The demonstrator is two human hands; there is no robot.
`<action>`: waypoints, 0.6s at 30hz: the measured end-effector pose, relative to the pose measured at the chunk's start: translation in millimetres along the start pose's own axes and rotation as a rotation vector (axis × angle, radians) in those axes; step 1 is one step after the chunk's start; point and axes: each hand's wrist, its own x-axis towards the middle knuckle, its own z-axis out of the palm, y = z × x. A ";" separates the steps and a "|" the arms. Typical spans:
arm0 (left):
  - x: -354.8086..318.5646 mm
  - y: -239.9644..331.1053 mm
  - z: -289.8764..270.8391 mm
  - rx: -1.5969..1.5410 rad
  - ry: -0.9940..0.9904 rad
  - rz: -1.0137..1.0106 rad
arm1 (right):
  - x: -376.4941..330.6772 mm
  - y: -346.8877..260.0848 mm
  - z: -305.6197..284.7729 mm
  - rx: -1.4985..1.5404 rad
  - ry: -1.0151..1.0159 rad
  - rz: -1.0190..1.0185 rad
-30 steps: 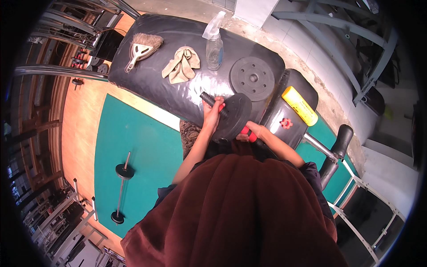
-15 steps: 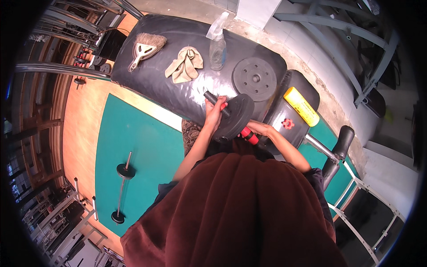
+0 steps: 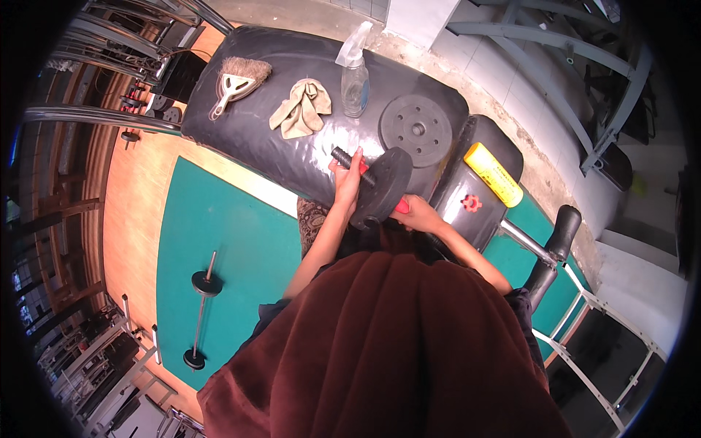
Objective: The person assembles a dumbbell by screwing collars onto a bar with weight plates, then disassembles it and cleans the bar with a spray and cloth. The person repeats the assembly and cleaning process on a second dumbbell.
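Note:
Close to my body, over the near edge of a black padded bench point(image 3: 277, 164), I hold a dumbbell point(image 3: 387, 188) with a black disc plate on it. My left hand point(image 3: 347, 182) is closed round the dumbbell near its threaded end, where a bit of red shows. On the plate's other side, my right hand point(image 3: 421, 214) wraps round the red grip. Beyond the dumbbell a loose black weight plate point(image 3: 416, 130) lies flat on the pad. A red star-shaped collar nut point(image 3: 472, 203) and a yellow cylinder point(image 3: 493, 175) rest on the smaller pad at right.
Along the bench lie a brush point(image 3: 239, 82) and a beige cloth point(image 3: 302, 109), with a clear spray bottle point(image 3: 355, 77) standing beside them. A barbell point(image 3: 201, 310) lies on the green mat at left. Padded rollers point(image 3: 555, 244) and metal frames stand at right.
The dumbbell has tilted slightly, its plate turning a little. My right hand has shifted and now covers more of the red grip. My left hand keeps its hold.

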 end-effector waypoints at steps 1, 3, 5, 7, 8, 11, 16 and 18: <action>-0.7 2.3 -3.7 -0.030 -0.052 -0.039 | 3.8 2.8 -6.0 0.335 -0.240 0.192; -0.5 8.9 -17.6 -0.092 -0.233 -0.111 | 7.9 9.1 -11.9 0.751 -0.497 0.362; 2.5 18.6 -39.0 -0.168 -0.482 -0.175 | 10.1 14.5 -12.6 0.902 -0.535 0.324; 5.9 23.9 -54.3 -0.015 -0.582 -0.170 | 9.4 15.9 -7.8 1.006 -0.535 0.375; 7.0 25.4 -59.3 0.060 -0.565 -0.160 | 9.2 15.0 -4.8 1.012 -0.537 0.383; 6.4 24.4 -62.0 0.220 -0.420 -0.117 | 7.3 7.2 4.4 0.632 -0.428 0.256; -3.3 22.6 -48.2 0.520 -0.157 -0.128 | -3.7 -2.8 10.3 0.065 -0.126 0.156; -9.0 22.9 -44.4 0.552 -0.156 -0.095 | -10.2 -1.9 14.6 0.077 -0.100 0.131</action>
